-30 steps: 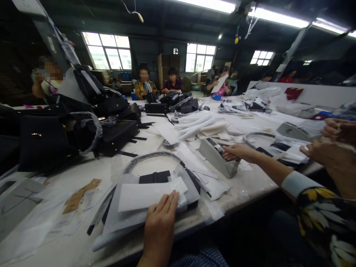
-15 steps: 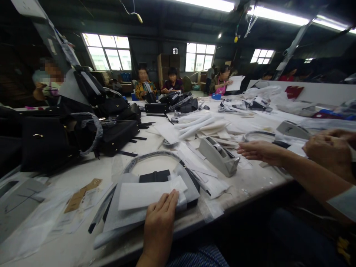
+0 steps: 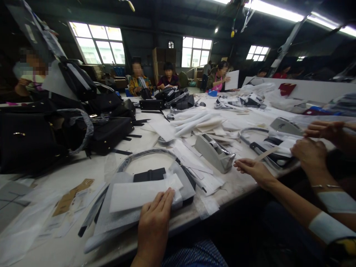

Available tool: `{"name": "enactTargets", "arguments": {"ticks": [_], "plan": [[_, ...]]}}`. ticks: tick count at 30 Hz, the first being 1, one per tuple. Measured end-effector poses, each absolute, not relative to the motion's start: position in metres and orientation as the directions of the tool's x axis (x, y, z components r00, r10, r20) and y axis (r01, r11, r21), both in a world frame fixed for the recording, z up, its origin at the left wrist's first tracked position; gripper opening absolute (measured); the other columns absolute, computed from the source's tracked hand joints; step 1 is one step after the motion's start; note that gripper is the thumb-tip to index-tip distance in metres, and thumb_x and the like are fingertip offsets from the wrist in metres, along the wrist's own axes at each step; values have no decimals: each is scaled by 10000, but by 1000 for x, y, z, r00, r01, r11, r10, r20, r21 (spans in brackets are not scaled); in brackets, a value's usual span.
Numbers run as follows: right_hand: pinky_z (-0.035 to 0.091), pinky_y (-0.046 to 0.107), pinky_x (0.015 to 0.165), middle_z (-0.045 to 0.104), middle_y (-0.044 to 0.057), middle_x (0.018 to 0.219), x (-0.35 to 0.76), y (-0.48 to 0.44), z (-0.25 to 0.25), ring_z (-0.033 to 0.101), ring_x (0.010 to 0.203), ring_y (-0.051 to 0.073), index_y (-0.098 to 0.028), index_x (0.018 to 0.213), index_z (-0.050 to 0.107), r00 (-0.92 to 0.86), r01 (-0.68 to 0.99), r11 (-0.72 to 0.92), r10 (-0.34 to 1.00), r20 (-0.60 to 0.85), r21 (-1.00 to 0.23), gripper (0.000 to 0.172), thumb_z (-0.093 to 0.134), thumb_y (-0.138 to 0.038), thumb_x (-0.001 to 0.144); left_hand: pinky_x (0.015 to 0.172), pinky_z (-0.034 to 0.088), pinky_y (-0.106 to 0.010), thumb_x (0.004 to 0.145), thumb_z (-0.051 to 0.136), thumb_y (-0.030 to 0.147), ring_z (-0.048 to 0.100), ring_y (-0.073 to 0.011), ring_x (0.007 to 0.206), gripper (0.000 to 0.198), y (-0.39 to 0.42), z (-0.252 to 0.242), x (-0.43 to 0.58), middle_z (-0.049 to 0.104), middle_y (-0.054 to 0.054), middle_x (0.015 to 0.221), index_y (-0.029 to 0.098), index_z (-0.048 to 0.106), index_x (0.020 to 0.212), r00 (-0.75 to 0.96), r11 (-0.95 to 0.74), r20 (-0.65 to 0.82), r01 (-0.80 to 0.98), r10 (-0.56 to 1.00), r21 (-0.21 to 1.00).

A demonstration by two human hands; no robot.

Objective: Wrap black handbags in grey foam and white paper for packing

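Note:
My left hand (image 3: 155, 215) lies palm down with its fingers out flat, pressing on the near right part of a white sheet (image 3: 136, 196) and some clear plastic. These rest on a handbag wrapped in a translucent grey sheet (image 3: 102, 222). Its plastic-covered handle (image 3: 147, 152) arches toward the back, and a dark flap or strap (image 3: 148, 175) shows above the white sheet. The underside of the bag is hidden. My right hand is out of view. A grey tape dispenser (image 3: 214, 152) stands beyond the bag, to the right.
From the right, a co-worker's hand (image 3: 256, 172) reaches in near a pale strip (image 3: 267, 152); more hands (image 3: 308, 152) are behind it. Black handbags (image 3: 30, 141) crowd the left. Paper sheets (image 3: 191, 122) cover mid-table; a brown label (image 3: 73, 196) lies at left. Other people sit across.
The view has turned slightly right. My left hand stays on the wrapped bag. The co-worker's near hand has come lower, and a pale strip now shows beside it.

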State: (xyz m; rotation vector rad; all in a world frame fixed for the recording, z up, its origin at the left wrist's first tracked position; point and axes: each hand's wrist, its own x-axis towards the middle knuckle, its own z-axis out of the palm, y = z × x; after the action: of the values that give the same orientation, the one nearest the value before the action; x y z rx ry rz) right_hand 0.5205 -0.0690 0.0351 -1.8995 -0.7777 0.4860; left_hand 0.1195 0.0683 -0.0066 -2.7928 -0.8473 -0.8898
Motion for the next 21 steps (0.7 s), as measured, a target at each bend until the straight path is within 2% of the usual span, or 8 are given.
{"name": "enactTargets", "arguments": {"ticks": [7, 13, 15, 18, 21], "plan": [[561, 334, 666, 740, 89, 730, 528, -67, 54, 681, 669, 207, -156, 835, 734, 688, 459, -384, 724, 47, -801, 525, 734, -653, 666, 815, 462, -348, 954, 421, 59, 654, -236, 1146, 442, 67, -3, 120, 674, -64, 1292, 193, 609, 1331, 663, -843, 572, 528, 483, 99], [560, 358, 598, 749, 97, 720, 533, -75, 50, 690, 617, 235, -179, 752, 715, 675, 525, -462, 738, 19, -715, 433, 718, -604, 668, 812, 468, -355, 952, 418, 63, 646, -245, 1162, 466, 69, -8, 118, 664, -63, 1306, 201, 578, 1367, 662, -849, 577, 516, 478, 111], [574, 388, 653, 759, 102, 763, 529, -81, 47, 712, 675, 262, -186, 803, 718, 689, 540, -482, 724, 34, -690, 409, 685, -583, 711, 821, 458, -350, 967, 404, 71, 638, -236, 1173, 458, 70, -10, 117, 643, -49, 1334, 201, 563, 1377, 675, -860, 576, 500, 461, 101], [564, 430, 813, 771, 91, 882, 517, -89, 50, 731, 795, 283, -212, 940, 724, 665, 658, -458, 726, 176, -598, 334, 637, -505, 803, 823, 451, -353, 987, 380, 84, 631, -230, 1181, 443, 71, -12, 116, 624, -29, 1357, 191, 549, 1383, 683, -868, 581, 488, 443, 88], [546, 411, 874, 771, 69, 920, 497, -90, 65, 728, 845, 267, -247, 965, 738, 454, 855, -296, 825, 336, -427, 229, 608, -408, 867, 820, 453, -360, 995, 358, 87, 630, -236, 1179, 442, 70, -12, 115, 617, -20, 1366, 185, 549, 1382, 683, -867, 579, 489, 445, 90]]}}
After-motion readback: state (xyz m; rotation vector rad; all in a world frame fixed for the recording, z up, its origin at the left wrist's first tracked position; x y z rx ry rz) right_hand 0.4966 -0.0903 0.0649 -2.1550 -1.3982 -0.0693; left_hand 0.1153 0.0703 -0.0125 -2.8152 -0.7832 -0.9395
